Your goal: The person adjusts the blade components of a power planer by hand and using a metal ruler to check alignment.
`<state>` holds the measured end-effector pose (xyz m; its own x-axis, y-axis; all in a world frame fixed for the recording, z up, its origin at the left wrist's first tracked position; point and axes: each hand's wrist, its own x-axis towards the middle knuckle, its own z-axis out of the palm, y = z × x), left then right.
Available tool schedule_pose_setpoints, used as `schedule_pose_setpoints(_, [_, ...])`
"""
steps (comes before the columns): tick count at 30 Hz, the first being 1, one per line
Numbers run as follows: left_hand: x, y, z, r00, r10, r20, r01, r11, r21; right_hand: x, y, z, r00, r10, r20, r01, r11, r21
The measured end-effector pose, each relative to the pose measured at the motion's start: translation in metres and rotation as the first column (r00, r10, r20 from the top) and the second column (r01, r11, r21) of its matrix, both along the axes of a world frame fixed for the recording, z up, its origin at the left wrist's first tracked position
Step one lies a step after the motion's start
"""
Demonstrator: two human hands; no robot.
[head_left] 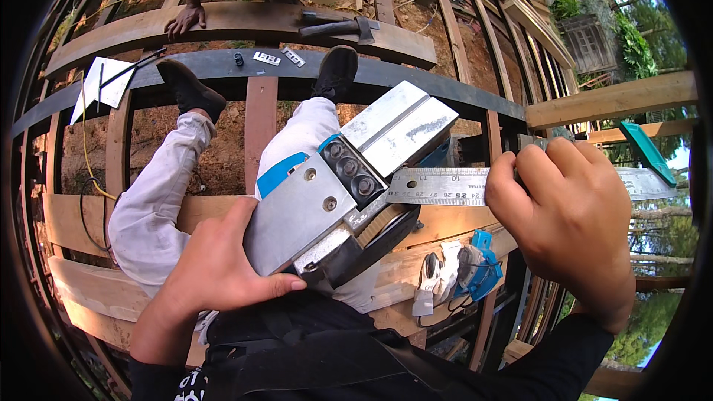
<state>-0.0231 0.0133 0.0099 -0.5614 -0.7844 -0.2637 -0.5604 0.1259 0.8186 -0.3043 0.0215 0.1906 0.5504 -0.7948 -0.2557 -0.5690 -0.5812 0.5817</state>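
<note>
An upturned power planer (294,223), silver and blue with a black block of bolts at its middle, rests over my lap and right leg. My left hand (230,256) grips its left end, fingers along the metal sole plate and thumb along its near edge. My right hand (553,208) is closed around a steel ruler (438,186) held level, its left end at the planer's middle beside the bolted block. The ruler's far part shows to the right of my fist. My fingertips on that hand are curled out of sight.
Wooden joists (609,100) and a dark beam (445,101) form an open frame over dirt. A co-worker's hand (186,21) leans on a board near a hatchet (334,27). Small metal parts (267,59), a white triangular piece (93,89), a teal-handled tool (639,148) and a blue power tool (484,267) lie around.
</note>
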Motion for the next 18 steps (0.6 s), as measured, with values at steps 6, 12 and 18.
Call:
schedule_pose_setpoints(6, [0.003,-0.003,-0.003,0.998,-0.012,-0.054,0.013,0.999,0.03,-0.02,0.008,-0.02,0.925,-0.148,0.35,0.154,0.988,0.012])
schedule_pose_setpoints(12, [0.003,-0.006,-0.001,0.995,-0.02,-0.093,0.024,0.999,0.04,-0.035,0.015,-0.04,0.923,-0.018,0.385,0.077,0.987,-0.139])
schedule_pose_setpoints(18, [0.003,-0.008,0.001,0.996,-0.006,-0.084,0.012,0.998,0.07,-0.035,0.014,-0.045,0.943,0.09,0.322,-0.002,0.964,-0.265])
